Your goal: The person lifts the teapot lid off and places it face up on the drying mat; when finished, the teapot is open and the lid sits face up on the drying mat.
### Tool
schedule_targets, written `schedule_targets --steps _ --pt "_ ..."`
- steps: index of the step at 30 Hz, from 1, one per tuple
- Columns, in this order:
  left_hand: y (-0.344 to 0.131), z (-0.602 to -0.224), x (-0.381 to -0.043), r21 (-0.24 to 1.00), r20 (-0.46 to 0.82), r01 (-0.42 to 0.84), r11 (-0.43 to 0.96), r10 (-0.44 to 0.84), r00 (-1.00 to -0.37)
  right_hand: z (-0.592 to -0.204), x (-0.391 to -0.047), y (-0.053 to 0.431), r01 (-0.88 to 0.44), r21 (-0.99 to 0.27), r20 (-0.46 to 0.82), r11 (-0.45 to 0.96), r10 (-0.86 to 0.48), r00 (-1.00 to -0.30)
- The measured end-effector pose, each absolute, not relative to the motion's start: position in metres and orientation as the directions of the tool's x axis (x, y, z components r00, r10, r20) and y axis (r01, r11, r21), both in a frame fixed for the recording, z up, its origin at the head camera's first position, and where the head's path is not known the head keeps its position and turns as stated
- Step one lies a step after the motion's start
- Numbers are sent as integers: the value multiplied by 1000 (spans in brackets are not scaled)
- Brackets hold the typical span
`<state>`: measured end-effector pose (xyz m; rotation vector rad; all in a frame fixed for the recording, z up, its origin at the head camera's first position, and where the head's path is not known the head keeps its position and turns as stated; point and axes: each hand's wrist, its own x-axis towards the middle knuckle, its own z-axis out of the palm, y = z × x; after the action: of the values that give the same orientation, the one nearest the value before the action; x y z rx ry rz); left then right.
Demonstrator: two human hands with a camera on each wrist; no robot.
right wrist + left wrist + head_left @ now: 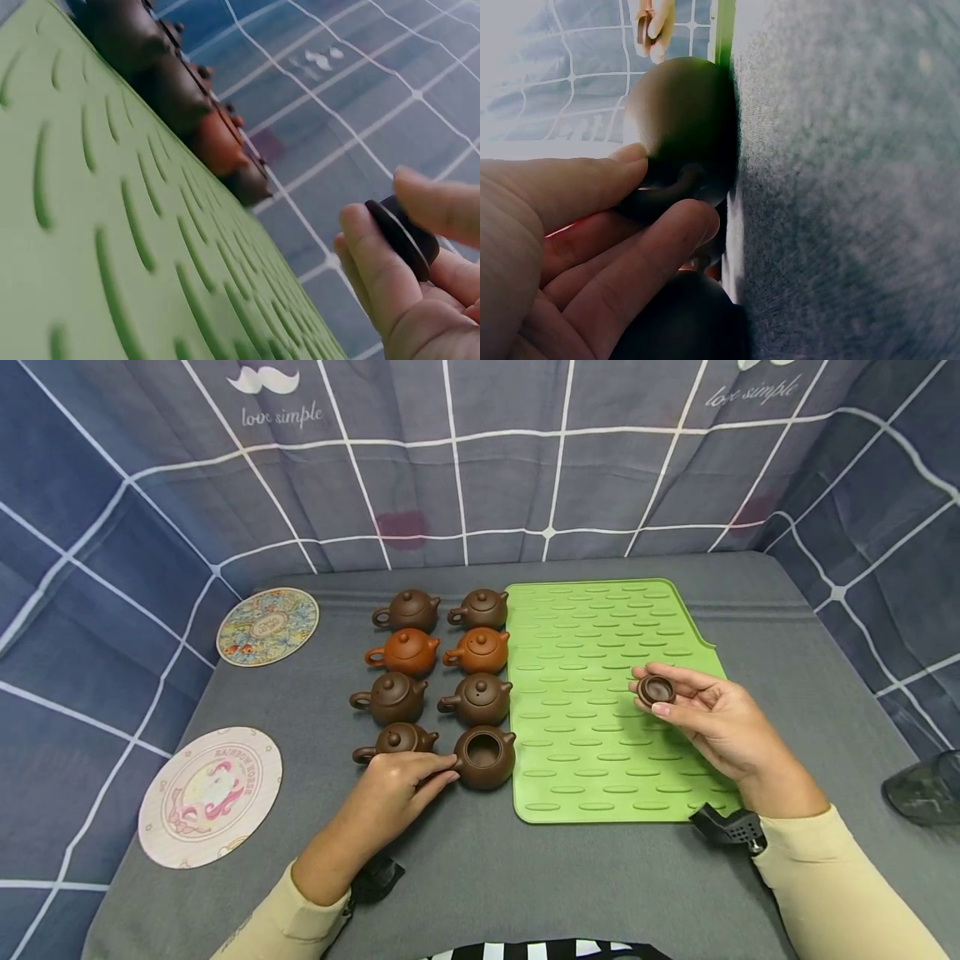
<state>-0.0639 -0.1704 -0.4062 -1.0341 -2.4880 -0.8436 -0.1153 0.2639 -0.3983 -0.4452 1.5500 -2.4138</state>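
Observation:
A dark brown teapot [484,762] without its lid stands at the near end of the right-hand column of teapots, left of the green mat. My left hand [401,793] pinches its handle between thumb and fingers; in the left wrist view the teapot's round body [682,112] rests on the cloth. Over the mat, my right hand [712,718] holds a small dark brown teapot lid [656,690], its hollow underside facing the head camera. In the right wrist view the lid [405,236] is gripped by its edge between thumb and fingers.
Several lidded teapots, brown and orange, form two columns, including one brown teapot [397,739] beside my left hand. The green mat [577,710] lies right of them. Two round coasters [267,627] lie at left. A dark glass [926,789] stands far right.

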Motion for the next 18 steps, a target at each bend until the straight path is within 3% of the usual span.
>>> schedule_targets --steps 10,18 --pt "-170 -408 -64 395 493 725 564 536 -685 -399 -107 291 -24 -949 103 -313 -238 -966" --pt "-171 -408 -65 400 504 724 562 525 -686 -395 -100 312 -42 -999 46 -30 -163 -985"
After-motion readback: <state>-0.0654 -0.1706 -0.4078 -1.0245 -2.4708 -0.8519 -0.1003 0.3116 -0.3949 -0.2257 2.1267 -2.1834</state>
